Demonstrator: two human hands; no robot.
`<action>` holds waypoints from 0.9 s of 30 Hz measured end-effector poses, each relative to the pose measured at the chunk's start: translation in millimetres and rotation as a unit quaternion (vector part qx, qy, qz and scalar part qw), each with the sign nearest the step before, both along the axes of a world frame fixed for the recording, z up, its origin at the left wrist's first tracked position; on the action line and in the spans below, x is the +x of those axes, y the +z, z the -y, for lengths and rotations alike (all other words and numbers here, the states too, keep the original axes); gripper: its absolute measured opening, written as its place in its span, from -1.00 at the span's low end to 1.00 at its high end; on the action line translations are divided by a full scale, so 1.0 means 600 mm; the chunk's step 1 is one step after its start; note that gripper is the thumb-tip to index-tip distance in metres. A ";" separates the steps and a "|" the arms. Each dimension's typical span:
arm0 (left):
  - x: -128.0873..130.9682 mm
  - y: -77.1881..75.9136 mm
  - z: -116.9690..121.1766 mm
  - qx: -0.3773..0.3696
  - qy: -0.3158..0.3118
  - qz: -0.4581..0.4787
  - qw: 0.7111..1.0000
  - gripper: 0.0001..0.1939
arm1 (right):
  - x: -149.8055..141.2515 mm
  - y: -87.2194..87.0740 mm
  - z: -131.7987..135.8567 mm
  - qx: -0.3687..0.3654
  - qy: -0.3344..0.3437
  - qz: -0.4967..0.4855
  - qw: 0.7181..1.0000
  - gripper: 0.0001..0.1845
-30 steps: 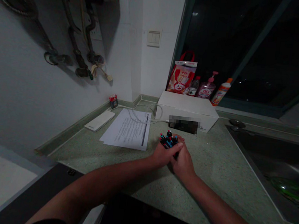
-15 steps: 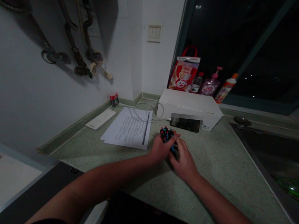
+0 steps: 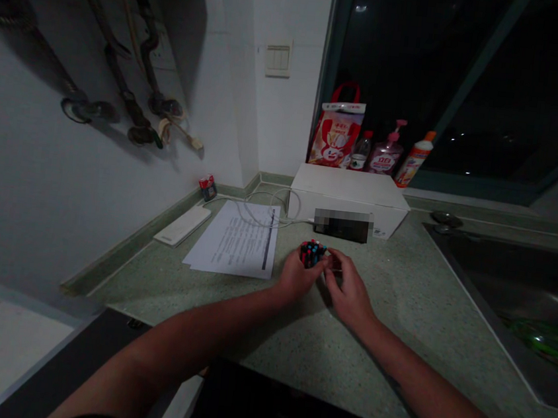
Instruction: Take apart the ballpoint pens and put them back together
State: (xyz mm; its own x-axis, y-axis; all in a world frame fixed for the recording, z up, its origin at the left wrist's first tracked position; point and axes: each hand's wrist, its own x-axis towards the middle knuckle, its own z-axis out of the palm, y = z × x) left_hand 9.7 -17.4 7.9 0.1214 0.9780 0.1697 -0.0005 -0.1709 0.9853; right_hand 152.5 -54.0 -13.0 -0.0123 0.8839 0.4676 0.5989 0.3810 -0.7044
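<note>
A bundle of pens with red and blue caps stands upright on the green speckled countertop. My left hand is wrapped round the bundle from the left. My right hand is beside it on the right, fingers curled toward the bundle and pinching something small I cannot make out. Both forearms reach in from the bottom of the view.
A printed sheet of paper lies left of the pens, with a white flat device and a cable by the wall. Behind stands a white box, a red bag and bottles. A steel sink is at right.
The bundle of pens has been gathered tighter and stood more upright in my left hand. My right hand has drawn slightly away to the right. The view shifted a little to the right.
</note>
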 end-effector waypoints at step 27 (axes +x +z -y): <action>-0.003 -0.008 -0.012 -0.012 0.007 -0.041 0.999 -0.80 | 0.098 -0.010 -0.086 0.021 -0.093 0.280 0.955 -0.63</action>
